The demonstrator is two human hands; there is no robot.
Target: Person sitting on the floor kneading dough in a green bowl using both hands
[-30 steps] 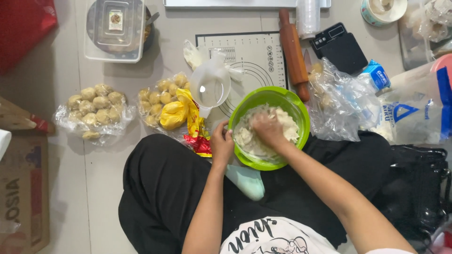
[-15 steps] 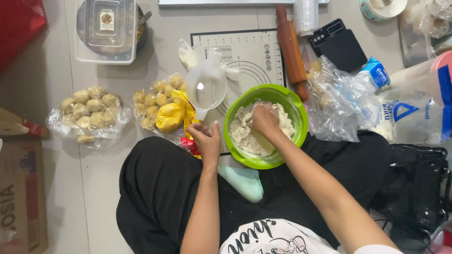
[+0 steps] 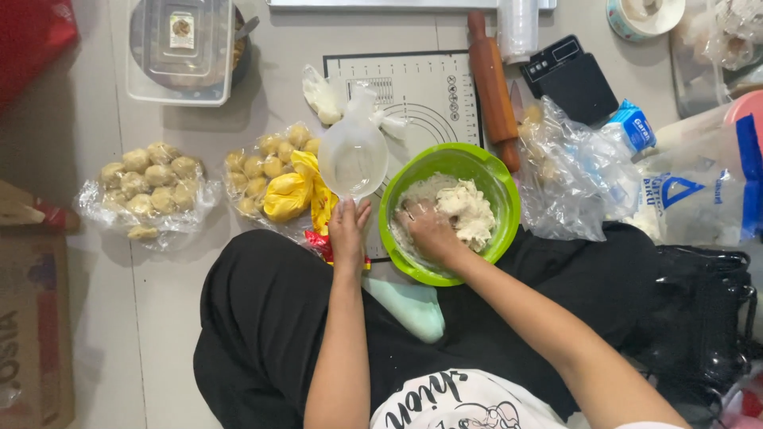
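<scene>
Two bare hands work over the floor in the head view. The right hand [image 3: 429,232] is down inside the green bowl [image 3: 509,195], its fingers curled and pressed into the pale dough [image 3: 469,210] that fills the bowl's right half; whether they close around a lump I cannot tell. The left hand [image 3: 348,230] rests just left of the bowl, fingers closed on the lower edge of a clear plastic cup [image 3: 352,157], which lies over the edge of a grey baking mat [image 3: 421,87]. Left of the cup sit two clear bags of yellowish dough balls [image 3: 151,187] and a yellow packet [image 3: 288,195]. A wooden rolling pin [image 3: 493,91] lies across the mat's right edge, near a black kitchen scale [image 3: 574,79].
</scene>
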